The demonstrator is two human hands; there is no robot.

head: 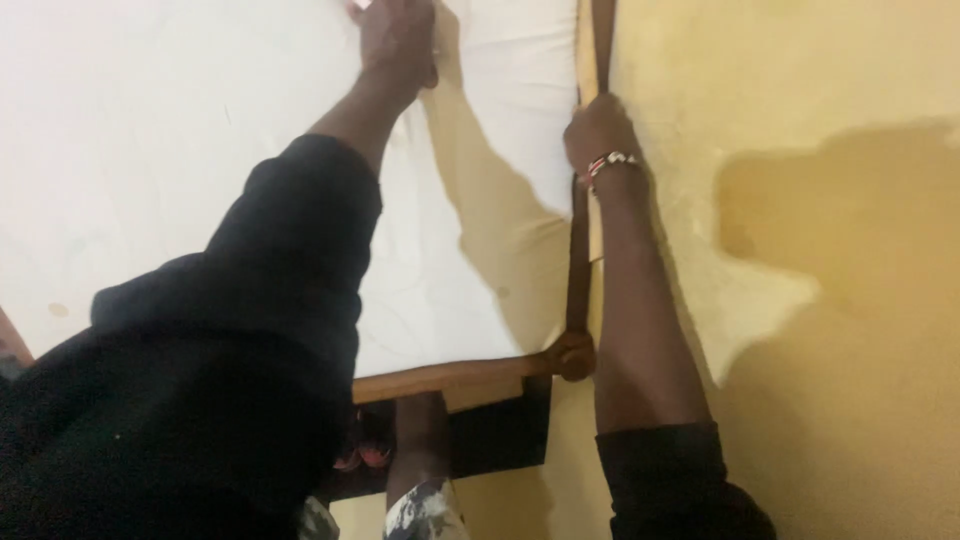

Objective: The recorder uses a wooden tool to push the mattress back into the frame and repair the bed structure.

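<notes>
While the person leans over the bed, the left hand (398,40) lies flat on the white cloth sheet (180,130) near the far edge of the bed. Its fingers run out of the top of the picture, so I cannot tell if they are spread or pressed together.

The right hand (598,130) is at the right edge of the bed, next to the yellow painted wall (800,90). Its fingers are curled down into the gap between the sheet and the brown wooden side rail (578,260), and the fingertips are hidden. A red, white and black bead bracelet (610,161) sits on that wrist.

The sheet covers the bed up to the wooden rail along the near edge (440,378). The two rails meet at a round wooden knob (572,355) at the near right corner. Both arms wear black sleeves (290,260) pushed up.
</notes>
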